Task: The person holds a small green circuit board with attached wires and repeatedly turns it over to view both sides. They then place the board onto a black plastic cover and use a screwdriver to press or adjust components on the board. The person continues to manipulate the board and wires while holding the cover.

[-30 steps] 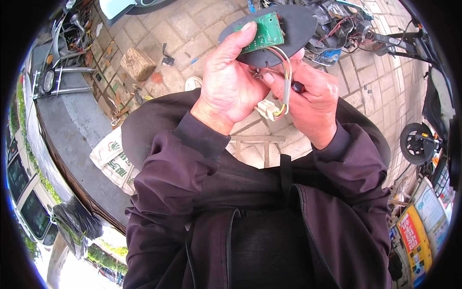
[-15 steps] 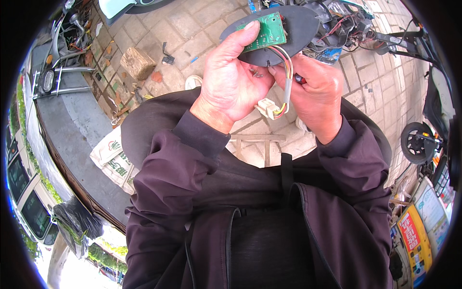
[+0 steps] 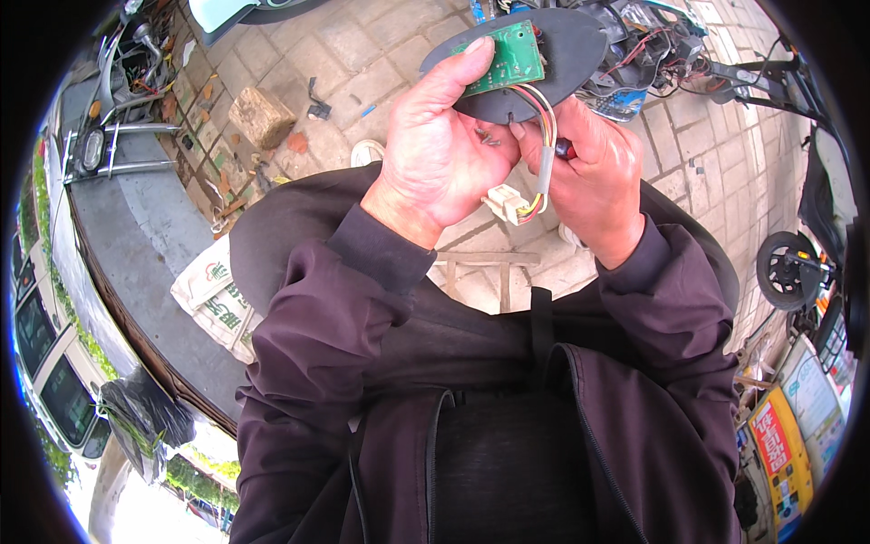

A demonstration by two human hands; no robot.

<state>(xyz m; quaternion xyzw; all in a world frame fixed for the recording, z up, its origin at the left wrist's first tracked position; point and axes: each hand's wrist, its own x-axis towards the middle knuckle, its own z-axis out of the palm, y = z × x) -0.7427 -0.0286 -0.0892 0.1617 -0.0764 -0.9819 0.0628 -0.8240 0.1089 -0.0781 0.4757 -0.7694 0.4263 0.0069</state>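
Note:
My left hand (image 3: 433, 150) is closed on a green circuit board (image 3: 515, 62), its thumb pressed on top. Behind the board lies a dark oval plate (image 3: 573, 56), held along with it. A few small screws (image 3: 488, 137) rest in the left palm. From the board a bundle of coloured wires (image 3: 548, 127) curves down through a pale sleeve to a cream plug connector (image 3: 507, 204), which hangs free between the hands. My right hand (image 3: 594, 177) is curled beside the plate's lower edge, around a black-and-red handle (image 3: 564, 148); the rest of this tool is hidden.
Paving bricks (image 3: 362, 54) cover the ground, with a wooden block (image 3: 262, 118) at the left. Vehicle parts and loose wiring (image 3: 634, 50) lie beyond the right hand. A grey flat surface (image 3: 154, 236) runs along the left, a white cloth bag (image 3: 213, 295) beside my knee.
The board, plate and hanging connector have shifted slightly to the right. More of the black-and-red handle shows by my right fingers. Both hands keep their hold.

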